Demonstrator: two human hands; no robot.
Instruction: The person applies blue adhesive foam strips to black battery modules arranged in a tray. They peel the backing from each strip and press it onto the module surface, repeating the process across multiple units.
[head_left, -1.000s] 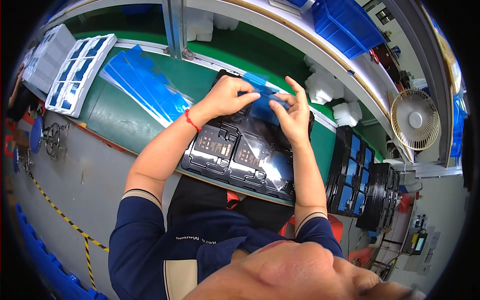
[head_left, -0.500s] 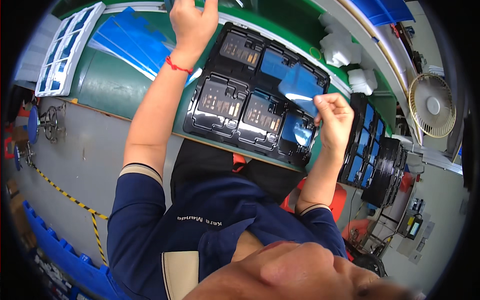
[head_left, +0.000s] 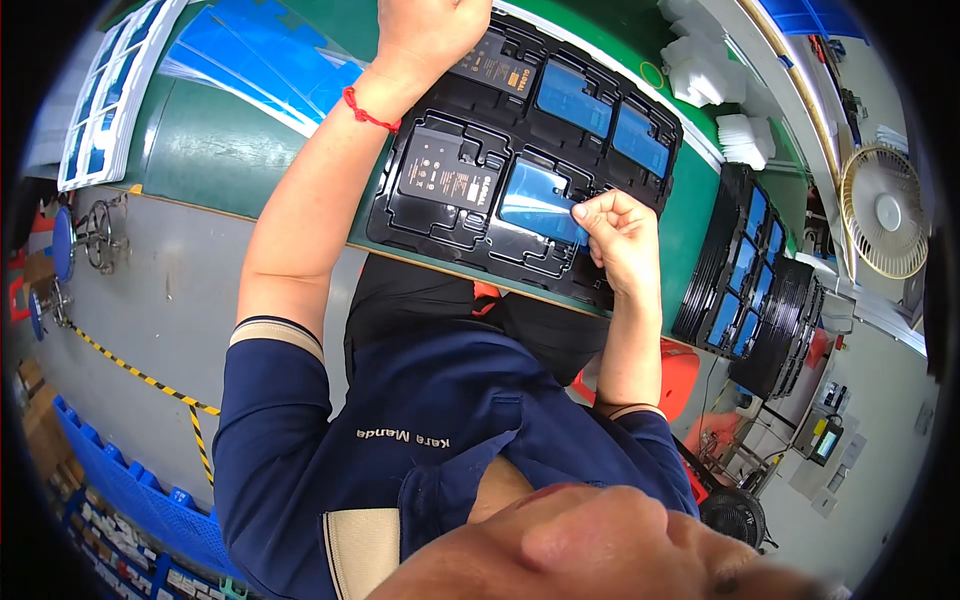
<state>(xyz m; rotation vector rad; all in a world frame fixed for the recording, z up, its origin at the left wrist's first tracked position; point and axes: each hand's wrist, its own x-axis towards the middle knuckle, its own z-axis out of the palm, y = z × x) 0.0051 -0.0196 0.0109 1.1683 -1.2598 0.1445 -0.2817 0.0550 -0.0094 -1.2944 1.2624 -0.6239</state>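
My right hand (head_left: pixel 618 232) pinches the edge of a clear blue film (head_left: pixel 540 200) between thumb and fingers. This film lies over the front middle compartment of a black plastic tray (head_left: pixel 405 222). Left of it, a flat dark grey battery pack (head_left: pixel 447 168) sits uncovered in its compartment; another battery pack (head_left: pixel 497 68) lies behind, partly hidden by my left hand. Blue pieces show in the rear middle (head_left: pixel 575 97) and rear right (head_left: pixel 640 140) compartments. My left hand (head_left: pixel 430 35) is over the tray's far left corner, its fingertips cut off by the upper edge.
Blue sheets (head_left: pixel 255 70) lie on the green table (head_left: pixel 200 140), beside a white divided tray (head_left: pixel 112 95) at far left. Stacked black trays (head_left: pixel 715 275) stand at right, near white foam pieces (head_left: pixel 697 72) and a fan (head_left: pixel 885 212). A red stool (head_left: pixel 672 380) is below the table.
My right hand has brought the blue film left and nearer, from above the tray's right side onto the front middle compartment. My left hand has shifted right and closer to the tray.
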